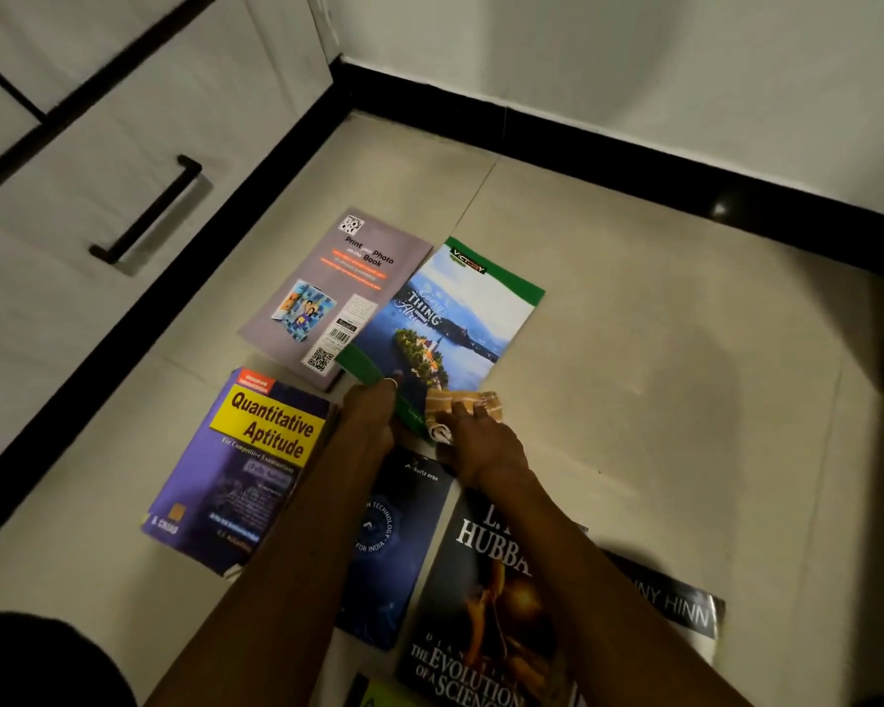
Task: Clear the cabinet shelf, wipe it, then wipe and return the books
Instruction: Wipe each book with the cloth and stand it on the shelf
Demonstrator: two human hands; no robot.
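Arms hide much of the dark blue book [378,579].

Green-edged notebook [455,318] with a blue lake picture, orange-tan cloth [463,404] seemingly checked, purple book [246,472] labelled yellow

1. The light is dim and warm, and the floor [634,349] is brightest in the middle, darkening toward the right edge and the bottom corners.
2. A small glare spot shines on the black skirting [718,209] — a soft shadow lies on the tiles right of the arms.
3. The cabinet front [98,145] at upper left is motion-blurred, and straight lines bow from wide-angle distortion.
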